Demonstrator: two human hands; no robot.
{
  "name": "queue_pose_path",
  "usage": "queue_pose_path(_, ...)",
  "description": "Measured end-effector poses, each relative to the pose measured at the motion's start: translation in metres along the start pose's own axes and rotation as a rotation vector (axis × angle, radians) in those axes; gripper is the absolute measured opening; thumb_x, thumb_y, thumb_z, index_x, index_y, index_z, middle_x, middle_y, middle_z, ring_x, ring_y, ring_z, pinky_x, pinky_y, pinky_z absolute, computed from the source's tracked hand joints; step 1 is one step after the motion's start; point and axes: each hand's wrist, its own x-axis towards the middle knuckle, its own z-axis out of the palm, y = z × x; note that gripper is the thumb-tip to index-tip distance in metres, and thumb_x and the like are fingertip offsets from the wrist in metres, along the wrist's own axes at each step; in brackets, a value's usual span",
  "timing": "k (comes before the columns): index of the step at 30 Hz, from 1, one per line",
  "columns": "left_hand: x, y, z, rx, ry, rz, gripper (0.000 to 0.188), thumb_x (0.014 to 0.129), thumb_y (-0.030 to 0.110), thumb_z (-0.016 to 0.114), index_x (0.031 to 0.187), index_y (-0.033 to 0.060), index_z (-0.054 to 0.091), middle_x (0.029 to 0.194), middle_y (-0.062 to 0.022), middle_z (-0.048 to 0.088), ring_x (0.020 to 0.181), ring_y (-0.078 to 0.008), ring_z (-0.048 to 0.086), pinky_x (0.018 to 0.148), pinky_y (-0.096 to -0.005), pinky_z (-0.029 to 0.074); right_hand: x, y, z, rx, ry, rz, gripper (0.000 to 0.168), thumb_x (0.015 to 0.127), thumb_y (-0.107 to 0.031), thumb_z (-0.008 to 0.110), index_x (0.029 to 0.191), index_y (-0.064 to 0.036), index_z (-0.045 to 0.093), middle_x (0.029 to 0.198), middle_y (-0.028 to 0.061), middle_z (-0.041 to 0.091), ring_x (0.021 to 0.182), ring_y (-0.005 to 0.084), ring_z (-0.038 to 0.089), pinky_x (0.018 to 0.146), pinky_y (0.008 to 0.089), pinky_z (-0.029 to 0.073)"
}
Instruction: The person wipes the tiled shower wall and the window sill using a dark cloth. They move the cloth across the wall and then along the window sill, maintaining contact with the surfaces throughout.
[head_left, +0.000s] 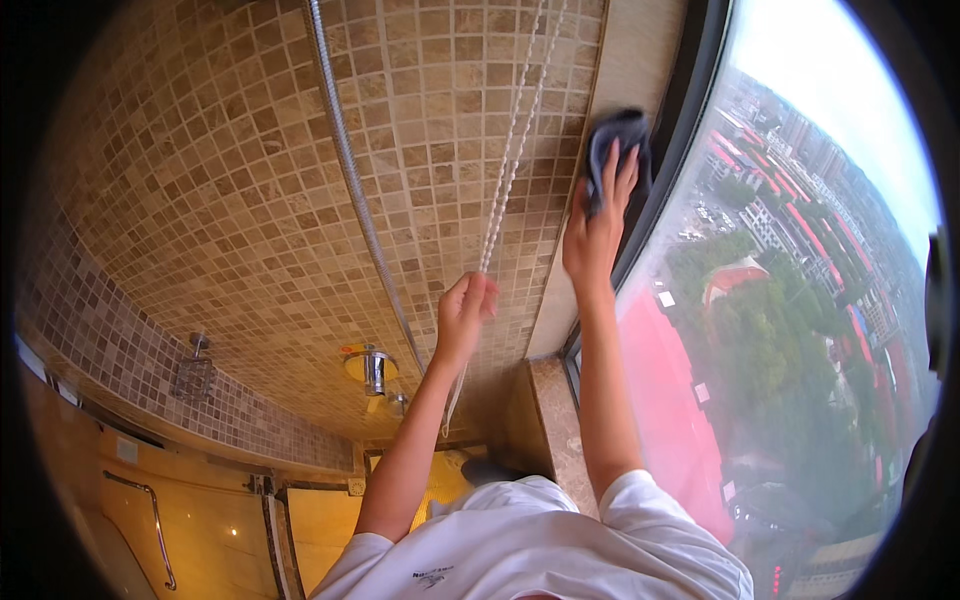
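My right hand (604, 217) presses a dark grey cloth (619, 135) flat against the beige side panel (559, 300) between the tiled wall and the window frame. The cloth is slightly blurred, and its edge lies close to the dark window frame (675, 135). Lower and to the left, my left hand (465, 307) is closed around the white beaded blind cord (510, 161). Two strands of the cord run upward from my fist, and a loop of it hangs below, beside my wrist.
A metal shower hose (345, 150) runs down the mosaic-tiled wall (442, 97) to the left. Below are a chrome shower valve (373, 371), a wire basket (193, 379) and a glass door with a bent handle (154, 517). The window (780, 315) overlooks buildings far below. A stone ledge (564, 427) adjoins it.
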Motion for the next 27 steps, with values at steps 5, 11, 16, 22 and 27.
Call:
queue_pose_path(5, -0.009, 0.015, 0.002, -0.149, -0.011, -0.152, 0.035, 0.104, 0.032, 0.047, 0.101, 0.0018, 0.064, 0.071, 0.0044, 0.049, 0.059, -0.0028, 0.038, 0.053, -0.0186, 0.030, -0.015, 0.017, 0.010, -0.143, -0.024, -0.003, 0.059, 0.097, -0.011, 0.052, 0.152, -0.013, 0.030, 0.158, 0.0242, 0.016, 0.145, 0.0456, 0.015, 0.115, 0.0506, 0.020)
queue_pose_path(11, -0.017, 0.029, 0.011, -0.343, -0.099, -0.170, 0.040, 0.101, 0.028, 0.054, 0.123, -0.0046, 0.062, 0.084, 0.0029, 0.055, 0.069, -0.0043, 0.039, 0.064, -0.0190, 0.033, -0.221, 0.071, 0.023, -0.115, -0.281, 0.335, 0.067, 0.094, -0.005, 0.052, 0.153, -0.006, 0.021, 0.158, 0.0294, 0.004, 0.144, 0.0495, 0.011, 0.117, 0.0531, 0.015)
queue_pose_path(16, -0.022, 0.026, 0.001, -0.293, -0.066, -0.146, 0.040, 0.100, 0.030, 0.055, 0.119, -0.0048, 0.064, 0.081, 0.0027, 0.054, 0.070, -0.0057, 0.040, 0.066, -0.0196, 0.035, -0.101, 0.036, 0.021, -0.057, -0.096, 0.205, 0.063, 0.096, -0.008, 0.051, 0.153, -0.011, 0.026, 0.158, 0.0251, 0.013, 0.144, 0.0474, 0.015, 0.117, 0.0518, 0.017)
queue_pose_path(22, -0.019, 0.009, 0.004, -0.215, -0.013, -0.118, 0.033, 0.101, 0.028, 0.055, 0.106, -0.0026, 0.065, 0.075, 0.0026, 0.053, 0.065, -0.0053, 0.040, 0.060, -0.0187, 0.033, 0.037, -0.001, 0.001, 0.003, 0.032, -0.071, 0.060, 0.094, -0.009, 0.053, 0.151, -0.015, 0.034, 0.159, 0.0207, 0.019, 0.144, 0.0452, 0.020, 0.116, 0.0513, 0.019)
queue_pose_path(27, -0.025, 0.006, 0.005, -0.212, -0.044, -0.074, 0.034, 0.101, 0.033, 0.054, 0.098, 0.0004, 0.064, 0.072, 0.0033, 0.049, 0.064, -0.0048, 0.038, 0.057, -0.0189, 0.029, -0.094, 0.055, 0.030, -0.190, -0.042, 0.082, 0.064, 0.097, -0.012, 0.051, 0.154, -0.009, 0.022, 0.159, 0.0258, 0.008, 0.146, 0.0456, 0.009, 0.117, 0.0541, 0.011)
